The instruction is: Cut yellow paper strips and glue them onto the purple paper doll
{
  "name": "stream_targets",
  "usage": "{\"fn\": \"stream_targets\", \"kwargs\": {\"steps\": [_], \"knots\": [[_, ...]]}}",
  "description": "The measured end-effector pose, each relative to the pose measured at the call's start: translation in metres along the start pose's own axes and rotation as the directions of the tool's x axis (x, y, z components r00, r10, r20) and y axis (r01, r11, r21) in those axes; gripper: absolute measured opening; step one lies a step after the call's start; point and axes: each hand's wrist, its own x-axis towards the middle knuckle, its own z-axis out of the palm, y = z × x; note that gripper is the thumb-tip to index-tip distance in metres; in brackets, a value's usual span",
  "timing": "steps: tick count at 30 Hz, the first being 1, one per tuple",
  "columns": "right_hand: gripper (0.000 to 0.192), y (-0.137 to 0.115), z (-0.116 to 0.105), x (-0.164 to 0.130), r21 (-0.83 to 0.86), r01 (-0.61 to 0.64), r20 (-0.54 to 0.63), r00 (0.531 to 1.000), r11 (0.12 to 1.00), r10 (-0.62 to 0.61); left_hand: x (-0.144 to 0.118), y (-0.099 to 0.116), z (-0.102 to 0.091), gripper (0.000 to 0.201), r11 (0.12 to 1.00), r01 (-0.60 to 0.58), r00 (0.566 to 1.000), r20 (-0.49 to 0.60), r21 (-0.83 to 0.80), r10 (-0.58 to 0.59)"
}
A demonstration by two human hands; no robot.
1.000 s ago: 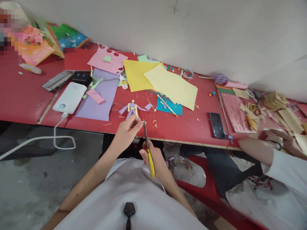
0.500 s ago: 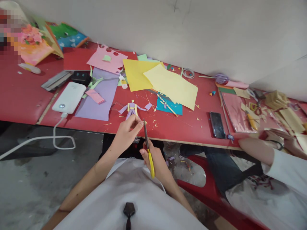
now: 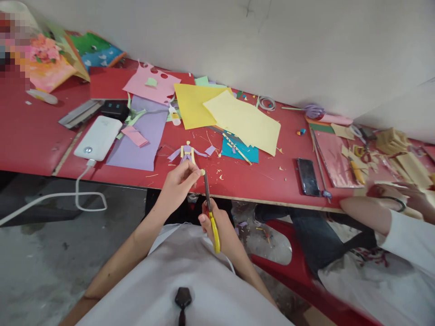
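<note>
Head view: my left hand [image 3: 178,183] pinched a small paper scrap [image 3: 202,172]; at its four o'clock, my right hand [image 3: 217,226] gripped the scissors [image 3: 210,210].

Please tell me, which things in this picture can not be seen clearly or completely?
- Small yellowish scrap pinched by the left hand: too small to tell its shape.
- Scissors: the right hand covers the handles.
- Co-worker's hand: blurred, partly cut by the right edge.
- Top left corner: pixelated.
- White cable: runs off the left edge.
</note>
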Motion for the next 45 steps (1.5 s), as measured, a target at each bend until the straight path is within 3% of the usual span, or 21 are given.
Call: {"fn": "stream_targets", "kwargs": {"steps": [32, 45], "knots": [[0.048, -0.006, -0.001, -0.003, 0.062, -0.046, 0.061, 0.997, 0.997, 0.042, 0.005, -0.002, -0.008, 0.022, 0.998, 0.032, 0.993, 0.119, -0.059, -0.024], [0.045, -0.001, 0.002, -0.003, 0.076, -0.092, 0.045, 0.995, 0.993, 0.089, 0.007, -0.001, -0.013, 0.022, 0.999, -0.016, 0.991, 0.132, 0.049, 0.010]]}}
